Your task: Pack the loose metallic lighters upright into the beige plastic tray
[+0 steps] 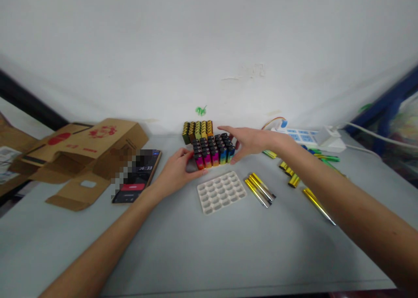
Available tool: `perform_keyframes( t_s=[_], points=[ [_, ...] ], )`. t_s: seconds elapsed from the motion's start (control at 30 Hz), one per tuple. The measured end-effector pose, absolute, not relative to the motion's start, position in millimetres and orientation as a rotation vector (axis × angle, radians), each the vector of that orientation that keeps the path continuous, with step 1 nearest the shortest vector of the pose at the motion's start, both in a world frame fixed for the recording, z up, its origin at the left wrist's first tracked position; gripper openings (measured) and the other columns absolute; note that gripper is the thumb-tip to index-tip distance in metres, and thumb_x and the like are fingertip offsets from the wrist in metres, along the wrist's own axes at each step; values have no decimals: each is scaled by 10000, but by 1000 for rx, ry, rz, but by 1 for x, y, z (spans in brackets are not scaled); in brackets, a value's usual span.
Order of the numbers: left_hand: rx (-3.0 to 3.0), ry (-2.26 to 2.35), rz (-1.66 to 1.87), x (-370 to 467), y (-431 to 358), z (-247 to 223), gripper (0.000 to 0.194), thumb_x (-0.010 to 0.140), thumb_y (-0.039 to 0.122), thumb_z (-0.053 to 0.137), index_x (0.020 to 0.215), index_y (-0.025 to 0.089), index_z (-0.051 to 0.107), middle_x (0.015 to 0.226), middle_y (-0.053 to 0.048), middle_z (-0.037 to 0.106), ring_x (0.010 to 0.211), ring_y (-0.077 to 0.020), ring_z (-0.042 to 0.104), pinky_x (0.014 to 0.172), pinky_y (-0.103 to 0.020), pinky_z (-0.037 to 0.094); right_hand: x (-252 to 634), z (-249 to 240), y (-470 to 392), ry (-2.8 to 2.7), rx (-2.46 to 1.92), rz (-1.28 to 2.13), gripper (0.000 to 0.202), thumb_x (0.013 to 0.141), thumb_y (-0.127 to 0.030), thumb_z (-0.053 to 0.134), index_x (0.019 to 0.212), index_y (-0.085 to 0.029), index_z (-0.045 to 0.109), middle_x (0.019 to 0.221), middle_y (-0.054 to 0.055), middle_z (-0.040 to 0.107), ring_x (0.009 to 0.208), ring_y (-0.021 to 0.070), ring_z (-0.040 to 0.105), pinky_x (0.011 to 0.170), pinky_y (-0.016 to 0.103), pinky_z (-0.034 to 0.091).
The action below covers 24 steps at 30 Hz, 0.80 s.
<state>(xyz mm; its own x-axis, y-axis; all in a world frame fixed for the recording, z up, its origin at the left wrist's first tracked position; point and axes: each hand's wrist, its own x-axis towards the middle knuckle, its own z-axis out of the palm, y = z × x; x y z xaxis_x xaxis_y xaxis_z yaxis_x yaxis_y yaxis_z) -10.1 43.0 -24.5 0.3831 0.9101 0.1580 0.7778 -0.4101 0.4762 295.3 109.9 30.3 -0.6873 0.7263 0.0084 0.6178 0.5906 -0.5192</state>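
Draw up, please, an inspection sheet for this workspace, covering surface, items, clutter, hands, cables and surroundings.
Surface: smooth grey tabletop; spills, nothing seen.
Items: block of upright, black-topped, multicoloured lighter-like pieces, a gold-topped block behind; white moulded tray with empty hollows in front.
Clutter: opened brown cardboard box and dark-screened phone left; shiny gold-and-silver tubes beside the tray, more shiny tubes scattered right.
Hands: left hand and right hand at opposite ends of the multicoloured block; grip unclear.
Cables: white cable running off right beside a white power strip; thin coloured wires behind.
Surroundings: pale wall with a green mark; blue frame at right.
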Motion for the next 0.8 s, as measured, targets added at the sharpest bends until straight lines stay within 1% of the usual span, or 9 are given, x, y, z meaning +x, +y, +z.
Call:
perform_keyframes(
  t_s=[0.1, 0.2, 0.3, 0.4, 0.5, 0.6, 0.67, 0.7, 0.8],
  points=[
    [2297, 1484, 612, -12, 44, -25, 682, 841, 758, 754, 1233, 202, 721, 1106, -83, 697, 965, -284, 662, 925, -412, 574, 302, 37, 104, -2566, -1096, 774, 1132, 732, -385, 971, 1710, -331, 403, 1374, 105, 780, 948, 281, 813, 895, 427, 677],
    [2260, 1502, 683, -13, 44, -25, 823, 827, 792, 749, 1370, 179, 672, 1156, -101, 721, 953, -277, 685, 925, -407, 585, 311, 41, 90, -2473, -1145, 769, 997, 799, -479, 918, 1670, -281, 475, 1382, 123, 761, 1035, 297, 796, 927, 445, 675],
    [2230, 1499, 703, -12, 43, -26, 861, 843, 816, 710, 1384, 148, 667, 1180, -124, 745, 966, -289, 710, 946, -424, 589, 322, 43, 68, -2359, -1189, 738, 802, 904, -566, 802, 1592, -233, 558, 1394, 141, 741, 1075, 298, 777, 946, 451, 665],
    [2213, 1495, 709, -9, 42, -27, 792, 901, 776, 665, 1379, 144, 671, 1151, -119, 770, 969, -294, 724, 951, -431, 587, 334, 40, 44, -2316, -1231, 627, 573, 951, -576, 744, 1382, -203, 679, 1283, 137, 769, 1006, 282, 767, 911, 438, 643],
    [2198, 1539, 728, -7, 41, -24, 735, 893, 708, 713, 1373, 154, 664, 1108, -102, 784, 942, -285, 728, 924, -423, 589, 345, 31, 23, -2384, -1324, 564, 376, 971, -573, 727, 1071, -211, 714, 1019, 94, 787, 859, 254, 738, 793, 390, 597],
    [2175, 1574, 736, -9, 36, -13, 666, 830, 699, 791, 1244, 189, 682, 1030, -64, 783, 851, -248, 710, 826, -376, 585, 353, 21, 6, -2444, -1444, 534, 387, 1002, -604, 676, 917, -226, 677, 842, 59, 751, 744, 232, 691, 690, 353, 522],
    [2207, 1585, 709, -12, 30, -2, 557, 853, 756, 751, 990, 221, 678, 925, -37, 766, 810, -229, 686, 794, -359, 562, 356, 18, -5, -2459, -1511, 547, 404, 998, -630, 676, 919, -234, 684, 831, 53, 751, 734, 233, 686, 672, 346, 501],
    [2245, 1530, 646, -13, 25, 4, 547, 890, 775, 700, 917, 229, 667, 883, -29, 753, 804, -225, 680, 797, -357, 555, 356, 17, -10, -2472, -1540, 554, 406, 982, -642, 697, 938, -239, 692, 852, 53, 760, 748, 239, 694, 674, 348, 500],
    [2317, 1330, 491, -13, 8, 13, 571, 921, 797, 643, 995, 233, 684, 946, -42, 748, 874, -249, 699, 832, -379, 563, 349, 20, -25, -2543, -1639, 524, 447, 904, -685, 786, 977, -253, 699, 930, 59, 783, 812, 274, 726, 691, 364, 499]
  ],
)
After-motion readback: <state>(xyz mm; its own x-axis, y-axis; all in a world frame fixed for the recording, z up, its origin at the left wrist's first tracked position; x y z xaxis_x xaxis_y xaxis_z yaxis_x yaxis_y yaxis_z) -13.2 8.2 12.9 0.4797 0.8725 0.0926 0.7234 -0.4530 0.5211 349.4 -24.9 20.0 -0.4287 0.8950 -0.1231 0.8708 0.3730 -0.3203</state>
